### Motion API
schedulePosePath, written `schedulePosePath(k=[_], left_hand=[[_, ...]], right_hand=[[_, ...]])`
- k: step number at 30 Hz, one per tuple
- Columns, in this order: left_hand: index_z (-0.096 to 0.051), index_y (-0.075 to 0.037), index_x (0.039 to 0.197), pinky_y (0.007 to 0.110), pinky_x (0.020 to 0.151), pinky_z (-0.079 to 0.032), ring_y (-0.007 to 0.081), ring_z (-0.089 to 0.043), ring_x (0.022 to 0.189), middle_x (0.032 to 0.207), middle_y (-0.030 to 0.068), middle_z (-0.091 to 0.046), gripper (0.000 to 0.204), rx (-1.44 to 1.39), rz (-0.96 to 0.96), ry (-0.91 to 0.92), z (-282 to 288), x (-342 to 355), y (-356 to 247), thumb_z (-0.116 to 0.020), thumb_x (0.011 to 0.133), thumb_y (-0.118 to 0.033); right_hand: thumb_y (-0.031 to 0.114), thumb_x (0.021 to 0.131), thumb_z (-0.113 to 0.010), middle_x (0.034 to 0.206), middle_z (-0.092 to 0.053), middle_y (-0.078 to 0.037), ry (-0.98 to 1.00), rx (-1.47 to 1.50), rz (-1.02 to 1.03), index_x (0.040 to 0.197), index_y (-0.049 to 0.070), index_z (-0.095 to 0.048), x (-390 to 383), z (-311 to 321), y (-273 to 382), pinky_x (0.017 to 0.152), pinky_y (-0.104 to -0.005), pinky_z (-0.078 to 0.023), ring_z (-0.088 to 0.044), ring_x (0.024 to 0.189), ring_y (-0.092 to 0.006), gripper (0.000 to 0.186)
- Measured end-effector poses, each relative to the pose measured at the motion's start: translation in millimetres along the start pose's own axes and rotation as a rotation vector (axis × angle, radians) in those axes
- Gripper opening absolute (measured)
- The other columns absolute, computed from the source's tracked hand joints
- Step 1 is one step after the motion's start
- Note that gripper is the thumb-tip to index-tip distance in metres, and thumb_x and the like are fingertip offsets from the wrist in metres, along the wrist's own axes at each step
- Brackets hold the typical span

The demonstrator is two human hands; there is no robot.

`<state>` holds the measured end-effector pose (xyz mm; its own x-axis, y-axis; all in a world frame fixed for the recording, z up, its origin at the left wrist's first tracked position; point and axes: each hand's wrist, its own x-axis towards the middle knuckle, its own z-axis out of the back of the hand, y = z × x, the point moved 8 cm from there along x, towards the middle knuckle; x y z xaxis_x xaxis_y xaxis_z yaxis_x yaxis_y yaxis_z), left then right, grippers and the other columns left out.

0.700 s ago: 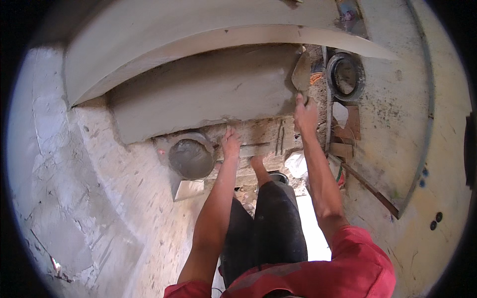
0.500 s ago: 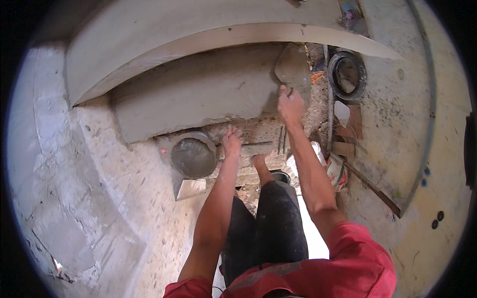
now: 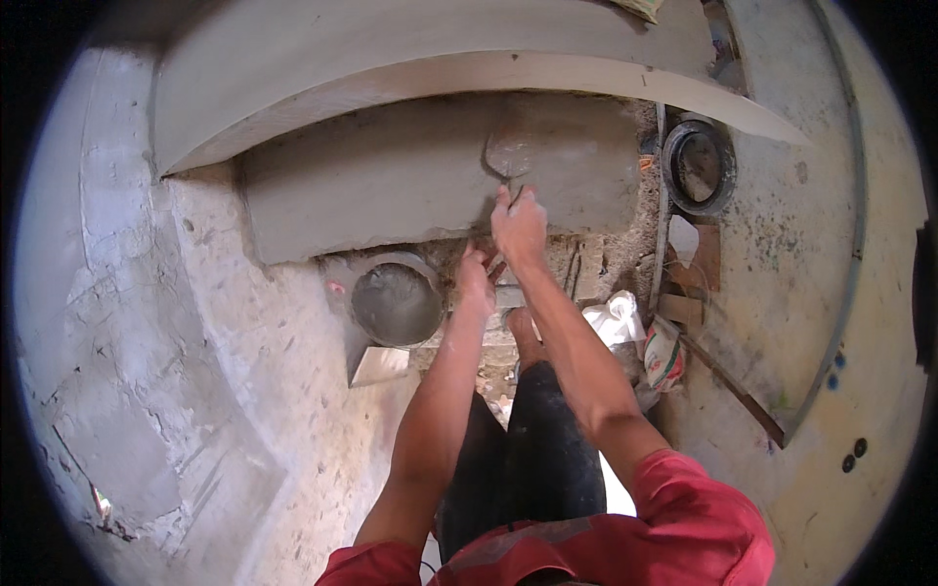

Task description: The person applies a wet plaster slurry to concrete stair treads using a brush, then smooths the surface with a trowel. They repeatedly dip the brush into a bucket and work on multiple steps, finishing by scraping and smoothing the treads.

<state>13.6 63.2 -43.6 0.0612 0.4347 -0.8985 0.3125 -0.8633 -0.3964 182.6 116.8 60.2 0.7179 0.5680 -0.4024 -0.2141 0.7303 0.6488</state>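
My right hand (image 3: pixel 520 229) is closed round the handle of a trowel (image 3: pixel 510 156). The trowel's rounded blade, smeared with mortar, lies against the wet grey mortar surface (image 3: pixel 362 186) around its middle. Just left of it and nearer to me, my left hand (image 3: pixel 476 273) is by the rough front edge of that surface, fingers apart and holding nothing. Whether its fingertips touch the edge I cannot tell. Left of this hand stands a round bucket (image 3: pixel 396 305) containing grey mortar.
A pale overhanging ledge (image 3: pixel 489 70) curves above the mortar surface. Right of it sit a black round basin (image 3: pixel 700 168), a brown board (image 3: pixel 696 259) and a long narrow bar (image 3: pixel 733 391). White plastic bags (image 3: pixel 618 318) lie near my leg. A pale tile (image 3: pixel 381 365) leans below the bucket.
My right hand has drawn the trowel leftward from the right end of the mortar surface to its middle. The two hands are now closer together, and the view has shifted slightly.
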Motion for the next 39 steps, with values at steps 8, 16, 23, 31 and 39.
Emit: schedulePosePath(k=[8, 16, 23, 31, 39], left_hand=[[-0.046, -0.009, 0.152, 0.052, 0.111, -0.036, 0.0243, -0.049, 0.134, 0.145, 0.0073, -0.056, 0.056, 0.396, -0.064, 0.070, 30, -3, -57, -0.054, 0.097, -0.016], [-0.034, -0.006, 0.162, 0.064, 0.125, -0.018, 0.0303, -0.026, 0.158, 0.170, 0.0135, -0.031, 0.074, 1.924, -0.944, -0.290, 35, -35, -207, -0.059, 0.093, -0.015], [-0.036, -0.006, 0.161, 0.066, 0.125, -0.015, 0.0273, -0.027, 0.158, 0.169, 0.0096, -0.036, 0.069, 2.024, -0.871, -0.216, 44, -14, -210, -0.055, 0.096, -0.017], [-0.035, -0.006, 0.161, 0.066, 0.124, -0.017, 0.0294, -0.025, 0.158, 0.170, 0.0096, -0.032, 0.074, 2.048, -0.849, -0.163, 65, -24, -220, -0.061, 0.093, -0.019], [-0.035, -0.005, 0.161, 0.066, 0.126, -0.011, 0.0318, -0.018, 0.160, 0.172, 0.0103, -0.026, 0.076, 2.019, -0.938, -0.181, 87, -24, -216, -0.063, 0.093, -0.024]], right_hand=[[0.035, 0.105, -0.051, 0.101, -0.070, -0.030, 0.330, -0.373, 0.411, 0.117, 0.000, -0.059, -22, -47, 36, 0.084, -0.0571, -0.055, -0.068, 0.097, -0.0510, 0.038], [0.037, 0.103, -0.055, 0.100, -0.071, -0.030, -0.055, -0.495, 0.125, 0.120, -0.003, -0.062, 21, 58, -36, 0.080, -0.0578, -0.055, -0.070, 0.098, -0.0498, 0.043], [0.042, 0.100, -0.061, 0.104, -0.070, -0.036, -0.096, -0.102, -0.006, 0.124, -0.007, -0.065, -17, -3, 6, 0.089, -0.0553, -0.053, -0.066, 0.105, -0.0546, 0.055], [0.027, 0.094, -0.060, 0.100, -0.073, -0.022, 0.226, -0.385, 0.497, 0.111, 0.006, -0.069, -63, -91, 64, 0.083, -0.0545, -0.059, -0.073, 0.093, -0.0410, 0.029], [0.044, 0.101, -0.060, 0.097, -0.071, -0.032, -0.325, -0.413, 0.061, 0.116, -0.003, -0.068, -38, 71, -91, 0.082, -0.0583, -0.052, -0.069, 0.094, -0.0511, 0.050]])
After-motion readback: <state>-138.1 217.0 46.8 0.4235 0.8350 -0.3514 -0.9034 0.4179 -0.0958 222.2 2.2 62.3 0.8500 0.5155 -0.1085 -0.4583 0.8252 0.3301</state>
